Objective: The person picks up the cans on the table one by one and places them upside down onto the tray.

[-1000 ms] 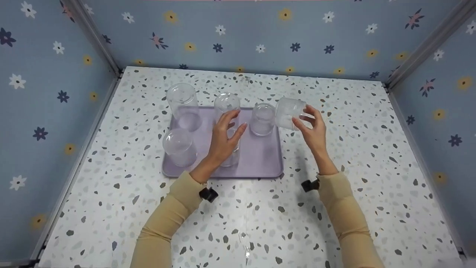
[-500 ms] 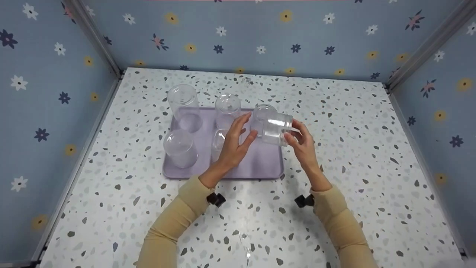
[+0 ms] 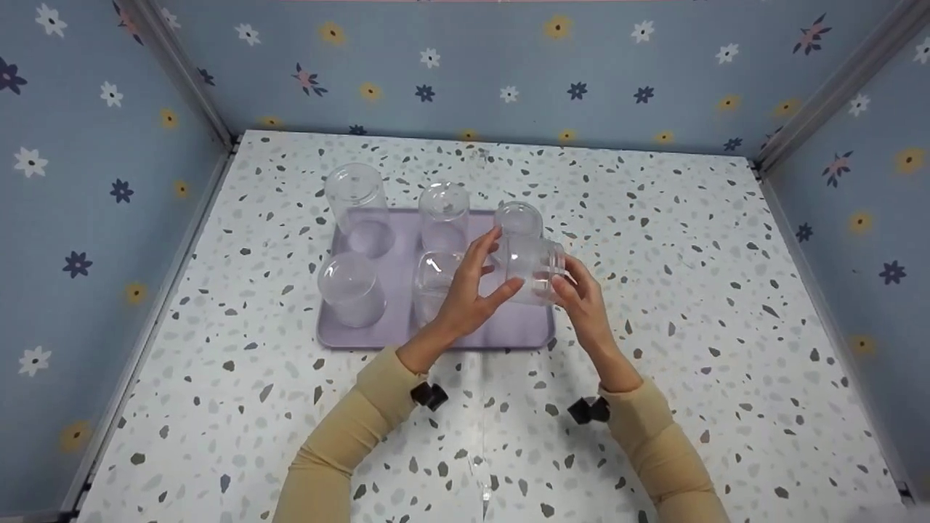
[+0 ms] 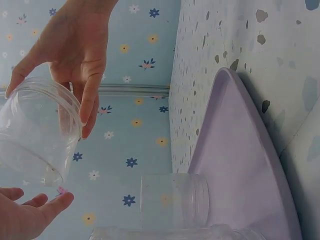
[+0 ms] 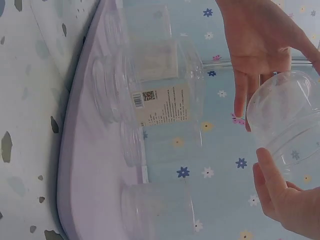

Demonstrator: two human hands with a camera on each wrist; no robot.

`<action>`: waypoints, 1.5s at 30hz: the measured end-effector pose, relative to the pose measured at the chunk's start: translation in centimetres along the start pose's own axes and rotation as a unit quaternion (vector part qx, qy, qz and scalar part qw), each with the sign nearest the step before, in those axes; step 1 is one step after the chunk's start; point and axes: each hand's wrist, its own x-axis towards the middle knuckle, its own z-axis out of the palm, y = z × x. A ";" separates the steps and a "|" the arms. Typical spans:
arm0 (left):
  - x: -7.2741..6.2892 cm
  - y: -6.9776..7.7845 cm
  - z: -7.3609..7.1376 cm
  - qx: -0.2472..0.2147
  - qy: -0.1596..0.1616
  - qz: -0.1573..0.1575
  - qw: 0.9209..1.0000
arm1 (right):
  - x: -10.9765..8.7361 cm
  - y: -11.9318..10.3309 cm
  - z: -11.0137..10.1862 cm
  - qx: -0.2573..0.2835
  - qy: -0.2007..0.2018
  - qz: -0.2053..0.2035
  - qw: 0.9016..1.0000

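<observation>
In the head view, a clear plastic jar [image 3: 529, 261] is held tilted over the right part of the lilac tray [image 3: 508, 335]. My right hand [image 3: 587, 309] grips it at the ridged mouth end, thumb on the near side. My left hand [image 3: 468, 294] is beside the jar's base end, thumb and fingers spread around it. The left wrist view shows the jar [image 4: 37, 132] between both hands, its threaded rim in the right hand's fingers [image 4: 90, 97]. In the right wrist view, the left hand's fingers [image 5: 241, 92] are straight beside the rounded base.
More clear jars stand mouth down on the tray: a tall one [image 3: 356, 200] at back left, a wide one [image 3: 352, 290] at front left, others in the middle and back right. One [image 5: 160, 105] bears a printed label. Patterned panels [image 3: 465, 65] surround the speckled table [image 3: 690, 290].
My right hand has brought the jar left and nearer from beyond the tray's right edge to above it. My left hand has moved right, away from the middle jars, to the held jar.
</observation>
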 end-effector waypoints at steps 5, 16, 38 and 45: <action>-0.3 -0.1 0.3 -0.002 -0.007 -0.004 1.000 | -0.5 0.4 -0.1 0.000 0.002 0.013 1.000; -0.4 -0.1 0.7 -0.003 -0.004 -0.015 1.000 | -1.2 1.0 -0.6 0.037 0.002 0.032 0.999; -1.0 -4.7 2.5 0.118 0.026 0.001 0.993 | -2.0 -2.4 0.0 -0.055 0.078 0.035 0.995; -1.0 -5.7 3.3 0.229 -0.004 0.015 0.973 | -1.5 -2.0 -0.7 -0.084 0.088 0.060 0.991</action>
